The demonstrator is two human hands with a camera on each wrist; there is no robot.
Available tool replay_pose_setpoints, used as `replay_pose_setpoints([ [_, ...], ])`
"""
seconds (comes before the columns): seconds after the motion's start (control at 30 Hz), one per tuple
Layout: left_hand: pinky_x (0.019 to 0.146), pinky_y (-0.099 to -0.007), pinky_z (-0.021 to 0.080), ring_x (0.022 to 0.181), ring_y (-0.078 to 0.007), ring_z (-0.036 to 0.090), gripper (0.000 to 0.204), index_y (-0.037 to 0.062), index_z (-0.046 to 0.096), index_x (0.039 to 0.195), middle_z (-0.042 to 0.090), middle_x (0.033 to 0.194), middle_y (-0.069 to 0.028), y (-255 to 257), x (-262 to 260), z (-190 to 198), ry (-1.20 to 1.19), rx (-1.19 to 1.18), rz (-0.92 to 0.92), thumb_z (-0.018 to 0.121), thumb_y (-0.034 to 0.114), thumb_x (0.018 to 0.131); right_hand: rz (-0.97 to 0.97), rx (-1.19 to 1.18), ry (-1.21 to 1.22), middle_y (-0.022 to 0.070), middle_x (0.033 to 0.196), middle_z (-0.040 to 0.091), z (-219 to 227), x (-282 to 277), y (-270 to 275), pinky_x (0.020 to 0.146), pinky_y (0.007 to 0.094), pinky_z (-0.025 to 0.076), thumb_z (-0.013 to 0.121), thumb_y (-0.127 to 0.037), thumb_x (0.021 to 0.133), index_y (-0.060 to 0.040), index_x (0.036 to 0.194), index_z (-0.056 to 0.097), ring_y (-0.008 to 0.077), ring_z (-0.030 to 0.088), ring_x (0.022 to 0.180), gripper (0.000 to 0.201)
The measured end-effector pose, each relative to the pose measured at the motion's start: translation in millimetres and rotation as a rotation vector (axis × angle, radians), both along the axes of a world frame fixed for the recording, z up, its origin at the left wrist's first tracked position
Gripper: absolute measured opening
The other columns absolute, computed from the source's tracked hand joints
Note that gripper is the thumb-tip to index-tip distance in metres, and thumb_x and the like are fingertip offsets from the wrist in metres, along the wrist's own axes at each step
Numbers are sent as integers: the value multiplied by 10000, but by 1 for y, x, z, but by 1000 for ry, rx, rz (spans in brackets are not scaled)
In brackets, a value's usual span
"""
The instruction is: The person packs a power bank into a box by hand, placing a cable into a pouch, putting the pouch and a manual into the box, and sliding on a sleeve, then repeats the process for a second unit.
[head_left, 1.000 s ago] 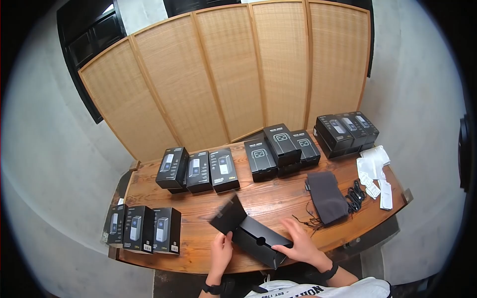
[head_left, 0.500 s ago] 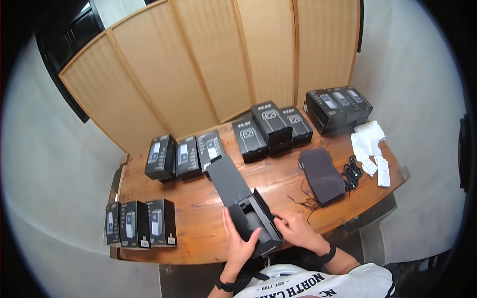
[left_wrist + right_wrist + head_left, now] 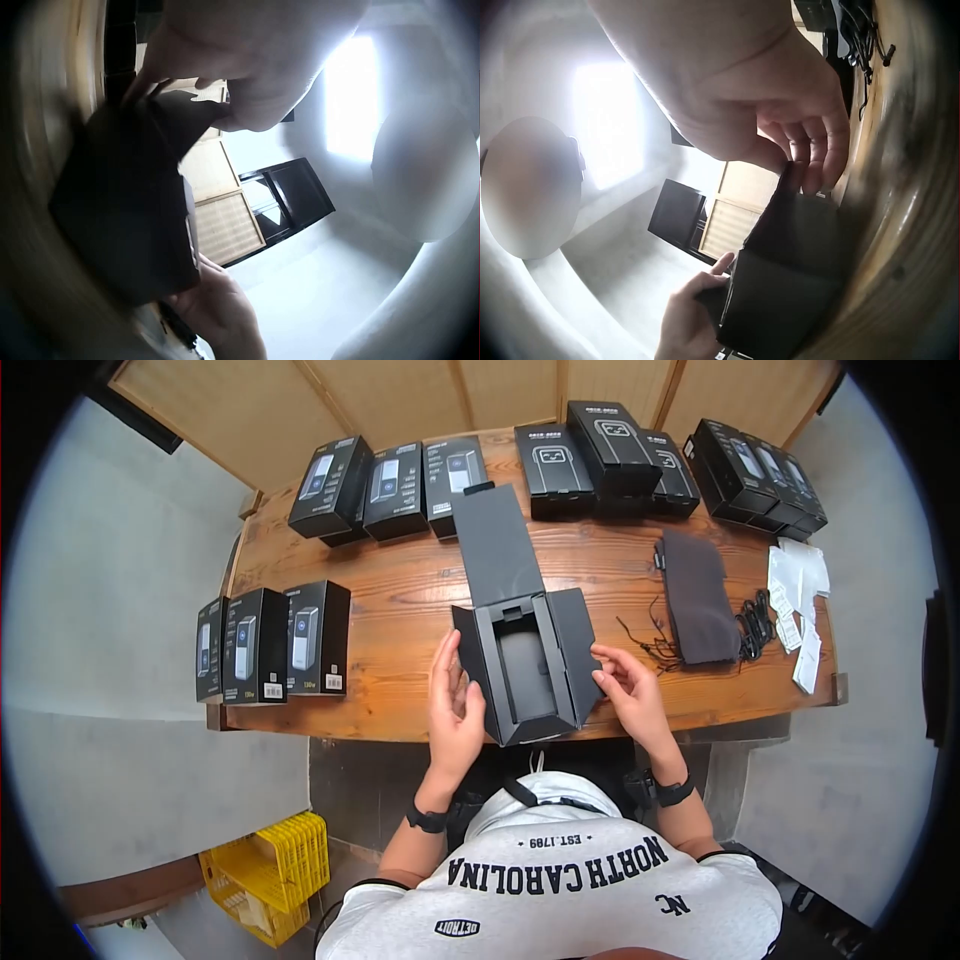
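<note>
A black cardboard box [image 3: 525, 705] lies at the table's front edge, its long lid [image 3: 497, 545] folded back away from the body. Its side flaps are spread, and a deep recess shows inside a black insert [image 3: 488, 660]. My left hand [image 3: 455, 715] holds the left flap [image 3: 466, 645], fingers along its outer side and thumb toward the box. With thumb and fingertips, my right hand [image 3: 637, 700] pinches the edge of the right flap [image 3: 575, 630]. In the right wrist view that flap's edge sits between thumb and fingers.
Several black product boxes [image 3: 395, 490] line the table's back; more [image 3: 318, 635] stand at the left. Right of the open box lie a dark cloth pouch [image 3: 695, 600], coiled black cables [image 3: 756, 625] and white papers [image 3: 797, 595]. A yellow crate [image 3: 285, 865] is below left.
The box has turned so its lid points away from me. Its inner side flaps, closed together a second ago, now stand spread apart. The head view has tilted downward.
</note>
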State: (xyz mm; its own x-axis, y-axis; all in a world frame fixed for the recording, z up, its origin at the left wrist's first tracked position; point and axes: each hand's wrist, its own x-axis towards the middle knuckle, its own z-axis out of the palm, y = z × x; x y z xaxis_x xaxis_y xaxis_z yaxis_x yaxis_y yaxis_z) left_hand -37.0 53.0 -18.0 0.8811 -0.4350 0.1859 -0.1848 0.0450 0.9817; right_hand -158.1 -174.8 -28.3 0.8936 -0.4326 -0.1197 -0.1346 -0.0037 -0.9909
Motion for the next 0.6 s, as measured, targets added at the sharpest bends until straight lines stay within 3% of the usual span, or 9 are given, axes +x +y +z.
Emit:
replay_pose_setpoints([
  [0.03, 1065, -268, 411, 1267, -185, 531, 605, -10, 340, 1546, 377, 1578, -100, 7, 2, -6, 32, -8, 28, 471, -105, 963, -4, -55, 0, -9, 915, 585, -2, 0, 0, 680, 195, 480, 676, -28, 942, -35, 1311, 637, 51, 549, 771, 371],
  [0.07, 996, -235, 432, 1182, -145, 541, 547, -13, 416, 1508, 406, 1551, -112, 11, 3, -2, 22, 76, 58, 497, -82, 972, -2, -48, 7, -9, 915, 585, 3, 1, 2, 680, 195, 480, 676, -28, 942, -35, 1311, 637, 51, 549, 771, 371],
  [0.13, 1040, -298, 428, 1263, -219, 548, 475, 33, 563, 1416, 428, 1539, -154, 15, 3, -3, -183, 309, 118, 516, -83, 958, -26, -354, -34, 45, 961, 612, 19, 6, 9, 692, 239, 506, 690, -24, 920, -40, 1303, 637, 113, 586, 795, 386],
  [0.17, 1040, -298, 428, 1263, -219, 548, 475, 33, 563, 1416, 428, 1539, -154, 14, 3, -2, -178, 313, 117, 516, -83, 958, -50, -419, -68, 85, 1010, 629, 21, 9, 13, 741, 306, 526, 681, -19, 904, -44, 1282, 641, 212, 626, 846, 381],
  [0.23, 1111, -388, 389, 1360, -342, 507, 449, 93, 669, 1314, 433, 1529, -207, 12, 1, 0, -524, 527, 161, 531, -94, 930, -14, -508, -85, 103, 1011, 633, 24, 11, 15, 762, 329, 524, 669, -12, 901, -44, 1269, 642, 250, 632, 868, 370],
  [0.27, 1170, -472, 334, 1409, -441, 428, 510, 168, 689, 1306, 431, 1529, -225, 13, 2, -3, -559, 570, 103, 586, -85, 876, 14, -605, -104, 120, 1012, 637, 25, 11, 13, 784, 352, 522, 657, -5, 898, -45, 1256, 643, 288, 639, 890, 360],
  [0.37, 1145, -481, 379, 1394, -386, 470, 548, 155, 709, 1276, 534, 1445, -204, 13, 1, -5, -561, 579, -14, 573, -134, 831, 112, -606, -109, 160, 1016, 631, 26, 13, 14, 797, 395, 513, 600, 13, 914, -46, 1230, 647, 336, 641, 917, 325],
  [0.47, 1106, -430, 425, 1361, -397, 511, 494, 65, 727, 1199, 552, 1420, -195, 9, -3, 3, -502, 503, -43, 505, -186, 836, 96, -644, -122, 154, 1023, 642, 29, 13, 15, 798, 404, 523, 593, 1, 921, -41, 1226, 643, 353, 648, 900, 312],
  [0.6, 1128, -512, 379, 1347, -407, 495, 349, 94, 723, 1194, 560, 1406, -186, 6, -4, 18, -673, 637, -132, 662, -17, 869, 23, -643, -211, 157, 963, 657, 32, 8, -6, 787, 397, 527, 594, -3, 922, -34, 1184, 675, 333, 664, 888, 277],
])
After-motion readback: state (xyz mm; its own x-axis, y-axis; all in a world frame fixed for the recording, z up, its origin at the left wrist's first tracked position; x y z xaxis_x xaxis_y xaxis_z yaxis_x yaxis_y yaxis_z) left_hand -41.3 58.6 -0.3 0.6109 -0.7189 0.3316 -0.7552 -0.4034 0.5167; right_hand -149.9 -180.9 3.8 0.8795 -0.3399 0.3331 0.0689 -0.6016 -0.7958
